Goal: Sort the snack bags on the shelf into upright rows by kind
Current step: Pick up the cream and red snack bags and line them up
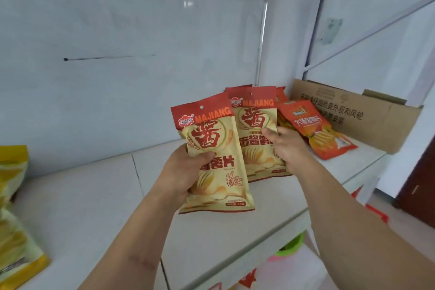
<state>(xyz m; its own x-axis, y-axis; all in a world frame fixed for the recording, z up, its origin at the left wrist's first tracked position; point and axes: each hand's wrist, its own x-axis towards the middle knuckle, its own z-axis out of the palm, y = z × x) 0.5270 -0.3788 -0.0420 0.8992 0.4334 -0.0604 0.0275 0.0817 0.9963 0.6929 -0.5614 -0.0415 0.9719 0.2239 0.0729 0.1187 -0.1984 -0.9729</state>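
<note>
My left hand (186, 172) grips a cream snack bag with a red "MAJIANG" top (211, 155), held upright above the white shelf (94, 195). A second bag of the same kind (255, 125) stands just behind it to the right, and my right hand (286, 146) holds its right edge, thumb on the front. More bags of that kind stand hidden behind it. Orange-red snack bags (313, 127) lean in a row to the right of my right hand.
A cardboard box (367, 115) stands at the shelf's right end behind the orange-red bags. Yellow snack bags (14, 219) lie at the far left edge. The white back wall is close behind. A lower shelf holds green and pink items (289, 247).
</note>
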